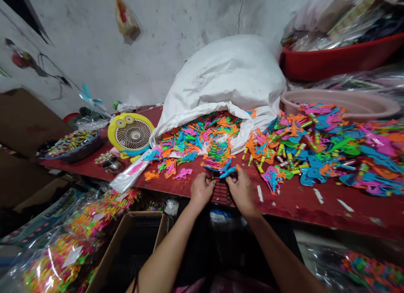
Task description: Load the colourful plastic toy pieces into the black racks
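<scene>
At the front edge of the red table [183,191], my left hand [201,191] is closed, thumb and fingertips pinched near a stack of colourful plastic toy pieces [218,155]. What it pinches is too small to make out. My right hand [241,192] is closed at the end of a blue plastic toy piece [227,171], just in front of that stack. A dark slotted rack [220,192] lies between both hands. Behind them, a large white sack [227,74] lies with its mouth towards me, and loose plastic pieces [189,135] spill from it.
To the right lie heaped plastic toys [315,166] and small yellow-banded tubes, before a pink basin [347,100]. A yellow fan [131,135], metal cup [112,164] and basket of small pieces [74,152] stand left. Below are a cardboard box [126,242] and filled bags [57,259].
</scene>
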Available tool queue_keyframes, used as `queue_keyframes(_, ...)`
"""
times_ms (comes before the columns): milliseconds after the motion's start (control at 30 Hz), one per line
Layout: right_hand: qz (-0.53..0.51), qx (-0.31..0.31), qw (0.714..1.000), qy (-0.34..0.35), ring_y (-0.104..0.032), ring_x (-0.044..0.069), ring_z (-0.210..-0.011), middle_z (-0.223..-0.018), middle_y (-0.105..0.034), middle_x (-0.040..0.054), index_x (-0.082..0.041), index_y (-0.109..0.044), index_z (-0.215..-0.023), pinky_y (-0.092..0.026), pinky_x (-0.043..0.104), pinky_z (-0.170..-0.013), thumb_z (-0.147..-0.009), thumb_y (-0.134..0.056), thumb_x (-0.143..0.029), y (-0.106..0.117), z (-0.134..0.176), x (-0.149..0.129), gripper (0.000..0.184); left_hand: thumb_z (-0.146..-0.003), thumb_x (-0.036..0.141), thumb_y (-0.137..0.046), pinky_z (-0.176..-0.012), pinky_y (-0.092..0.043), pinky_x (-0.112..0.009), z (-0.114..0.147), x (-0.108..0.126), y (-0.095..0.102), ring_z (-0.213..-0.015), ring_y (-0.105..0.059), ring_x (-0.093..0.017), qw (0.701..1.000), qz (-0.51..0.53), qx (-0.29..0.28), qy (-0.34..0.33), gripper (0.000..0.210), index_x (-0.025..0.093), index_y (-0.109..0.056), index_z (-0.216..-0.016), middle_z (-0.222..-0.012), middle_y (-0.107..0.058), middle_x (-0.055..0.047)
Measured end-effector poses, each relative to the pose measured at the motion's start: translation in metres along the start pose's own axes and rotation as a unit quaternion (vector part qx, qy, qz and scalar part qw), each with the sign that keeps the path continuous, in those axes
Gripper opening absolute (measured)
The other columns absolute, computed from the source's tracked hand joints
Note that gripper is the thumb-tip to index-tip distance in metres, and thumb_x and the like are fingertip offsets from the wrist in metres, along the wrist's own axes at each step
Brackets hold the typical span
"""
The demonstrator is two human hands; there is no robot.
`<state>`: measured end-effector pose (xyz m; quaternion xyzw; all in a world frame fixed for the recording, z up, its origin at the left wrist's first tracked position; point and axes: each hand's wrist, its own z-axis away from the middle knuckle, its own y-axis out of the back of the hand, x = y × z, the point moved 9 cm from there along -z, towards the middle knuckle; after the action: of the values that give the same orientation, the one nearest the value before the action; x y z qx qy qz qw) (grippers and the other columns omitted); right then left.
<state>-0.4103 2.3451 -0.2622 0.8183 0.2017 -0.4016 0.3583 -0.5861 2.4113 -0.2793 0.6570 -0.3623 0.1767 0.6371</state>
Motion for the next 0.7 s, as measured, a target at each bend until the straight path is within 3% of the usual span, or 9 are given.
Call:
queue_keyframes(133,0.013,-0.002,1.0,0.015,-0.049,0.016,-0.06,-0.066,-0.053,0.0009,-0.022,-0.047,-0.07,-0.035,0.028,-0.059,-0.078,-0.048,-0.031,0.024,-0.007,0.018,0.013,-0.084,0.03,-0.059,-0.058,-0.036,-0.025,0.025,0.025,-0.018,-0.06,-0.051,-0.013,0.998,0.02,-0.056,-0.015,0.017,0.02,-0.062,-0.097,-0.065,-0.056,0.003)
queue_keyframes(233,0.014,-0.043,0.999,0.01,-0.048,0.016,-0.059,-0.062,-0.053,0.0001,-0.021,-0.049,-0.066,-0.033,0.027,-0.059,-0.076,-0.05,-0.034,0.037,-0.017,0.038,0.016,-0.083,0.028,-0.06,-0.057,-0.036,-0.025,0.039,0.039,-0.028,-0.06,-0.051,-0.013,0.997,0.026,-0.061,-0.041,0.011,0.021,-0.062,-0.091,-0.065,-0.054,0.003)
queue_keyframes(333,0.022,-0.091,0.995,0.019,-0.05,0.016,-0.062,-0.063,-0.055,0.0008,-0.02,-0.052,-0.065,-0.034,0.027,-0.06,-0.075,-0.051,-0.036,0.041,-0.024,0.045,0.018,-0.086,0.028,-0.057,-0.059,-0.038,-0.026,0.054,0.049,-0.026,-0.062,-0.052,-0.013,0.996,0.045,0.016,-0.073,0.016,0.019,-0.056,-0.073,-0.065,-0.055,0.001)
queue_keyframes(400,0.037,-0.106,0.993,0.033,-0.05,0.016,-0.061,-0.064,-0.056,0.0014,-0.02,-0.054,-0.066,-0.033,0.027,-0.059,-0.073,-0.05,-0.036,0.042,-0.026,0.043,0.018,-0.088,0.03,-0.054,-0.063,-0.043,-0.029,0.068,0.063,-0.021,-0.066,-0.054,-0.015,0.986,0.049,0.082,-0.137,0.025,0.019,-0.052,-0.066,-0.066,-0.057,-0.002)
queue_keyframes(467,0.053,-0.104,0.992,0.046,-0.048,0.016,-0.059,-0.064,-0.055,0.0016,-0.019,-0.055,-0.067,-0.032,0.026,-0.058,-0.072,-0.05,-0.036,0.042,-0.026,0.038,0.018,-0.089,0.027,-0.052,-0.073,-0.048,-0.033,0.082,0.086,-0.027,-0.078,-0.059,-0.018,0.965,0.042,0.099,-0.24,0.018,0.019,-0.059,-0.075,-0.076,-0.064,-0.005)
queue_keyframes(533,0.07,-0.098,0.991,0.059,-0.047,0.016,-0.058,-0.062,-0.054,0.0017,-0.019,-0.054,-0.066,-0.03,0.026,-0.057,-0.072,-0.05,-0.036,0.042,-0.026,0.033,0.018,-0.089,0.023,-0.051,-0.085,-0.051,-0.038,0.091,0.103,-0.04,-0.095,-0.061,-0.021,0.946,0.024,0.073,-0.314,0.016,0.018,-0.063,-0.098,-0.097,-0.069,-0.008)
queue_keyframes(700,0.127,-0.091,0.984,0.09,-0.046,0.016,-0.057,-0.063,-0.055,0.0028,-0.02,-0.057,-0.069,-0.027,0.026,-0.055,-0.074,-0.049,-0.034,0.04,-0.025,0.025,0.018,-0.091,0.033,-0.053,-0.111,-0.042,-0.046,0.082,0.104,-0.076,-0.13,-0.049,-0.028,0.947,-0.059,0.005,-0.315,0.049,0.013,-0.049,-0.135,-0.138,-0.055,-0.013)
